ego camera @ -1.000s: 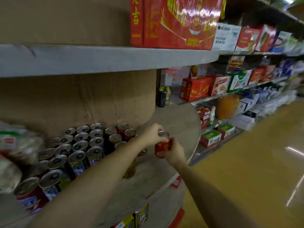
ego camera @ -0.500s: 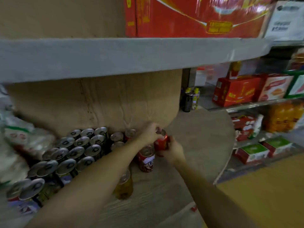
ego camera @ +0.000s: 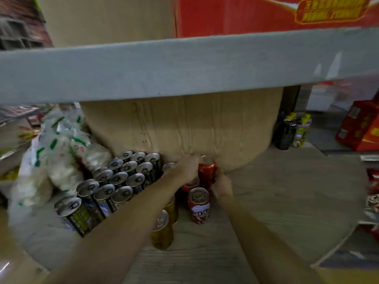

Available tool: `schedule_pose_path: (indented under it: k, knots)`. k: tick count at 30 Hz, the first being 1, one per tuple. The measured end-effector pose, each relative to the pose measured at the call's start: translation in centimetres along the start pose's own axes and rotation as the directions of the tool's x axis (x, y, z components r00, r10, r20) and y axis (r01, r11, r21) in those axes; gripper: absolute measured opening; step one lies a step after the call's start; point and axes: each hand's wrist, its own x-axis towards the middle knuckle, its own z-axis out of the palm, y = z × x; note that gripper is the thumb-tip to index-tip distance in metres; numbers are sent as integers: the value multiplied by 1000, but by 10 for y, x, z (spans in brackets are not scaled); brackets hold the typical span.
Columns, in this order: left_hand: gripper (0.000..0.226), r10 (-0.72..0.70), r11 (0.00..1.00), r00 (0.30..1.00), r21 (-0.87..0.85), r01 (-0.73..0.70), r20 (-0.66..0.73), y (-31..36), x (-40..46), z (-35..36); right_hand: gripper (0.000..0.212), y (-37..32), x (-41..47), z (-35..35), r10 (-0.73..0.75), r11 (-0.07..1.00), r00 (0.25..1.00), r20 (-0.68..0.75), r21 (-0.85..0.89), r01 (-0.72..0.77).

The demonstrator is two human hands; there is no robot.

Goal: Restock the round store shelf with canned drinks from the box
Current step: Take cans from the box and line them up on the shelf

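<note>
Left hand: the left hand [ego camera: 187, 168] is reaching in over the shelf, fingers curled round the left side of the red can [ego camera: 207, 171] near its top rim.
Right hand: the right hand [ego camera: 222, 183] is cupping the same can low on its right side, fingers wrapped on it.
Red can: it is standing upright at the back of the wooden round shelf [ego camera: 276, 201], touching the cardboard-wrapped centre column [ego camera: 180, 128], at 12 o'clock from the cartoon-face red can [ego camera: 199, 205].
Cartoon-face can: it is sitting upright just in front of the held can, with another red can top showing between them, partly hidden by the left hand.
Golden cans: two amber-coloured cans [ego camera: 163, 230] are standing at 8 o'clock from the cartoon-face can, partly covered by the left forearm.
Dark cans: a packed block of silver-topped dark cans [ego camera: 114, 181] is filling the shelf at 9 o'clock from the hands, running back to the column.
Bags: white plastic bags with green marks [ego camera: 55, 152] are lying at 9 o'clock from the dark cans.
Upper tier: a thick grey shelf edge [ego camera: 184, 68] is crossing the whole view, carrying a red carton [ego camera: 266, 15].
Room: at 3 o'clock, store shelving is holding dark bottles [ego camera: 287, 133] and red boxes [ego camera: 361, 128]; the view there is blurring.
</note>
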Motion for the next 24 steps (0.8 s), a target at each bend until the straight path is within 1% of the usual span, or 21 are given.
schedule_pose_path:
  k: [2,4,6,8,10,12,13,15,16,17,20,22,24]
  knots:
    - [48,-2,1000,1000,4,2,3,2,-1,0,60,-1,2,1,-7,1000,1000,14,4,7]
    - [49,4,1000,1000,7,-4,3,6,-1,-1,63,1,3,1,-6,999,1000,31,33,5]
    - [46,-10,1000,1000,-12,10,20,7,2,0,57,10,3,3,25,995,999,44,94,-29]
    - [45,-3,1000,999,-8,3,39,3,7,2,54,22,4,7,53,984,998,23,170,-56]
    - [45,52,998,998,-29,-51,41,2,7,-2,48,5,-20,-8,74,975,997,2,208,-73]
    - [36,131,988,991,-76,-133,-29,8,3,-8,30,-4,-39,-22,91,985,996,-8,151,-89]
    - [30,160,982,984,-91,-167,-80,13,2,-10,25,-3,-44,-27,90,991,995,-43,102,-85]
    - [21,217,963,966,-131,-236,-144,29,-6,-13,21,0,-56,-35,78,997,988,-134,14,-77]
    - [18,253,950,957,-150,-273,-142,39,-13,-13,20,1,-64,-38,77,997,983,-164,-4,-79]
    - [15,299,934,946,-165,-317,-125,48,-19,-12,20,1,-73,-42,80,996,979,-188,-15,-85]
    - [13,439,874,898,-228,-429,-7,72,-40,-4,20,7,-104,-56,107,994,957,-271,-10,-113]
    - [11,495,839,868,-285,-463,46,82,-51,5,20,9,-131,-66,121,990,940,-318,-29,-137]
    - [10,520,816,850,-340,-467,82,90,-66,18,14,13,-159,-74,147,983,912,-384,-48,-179]
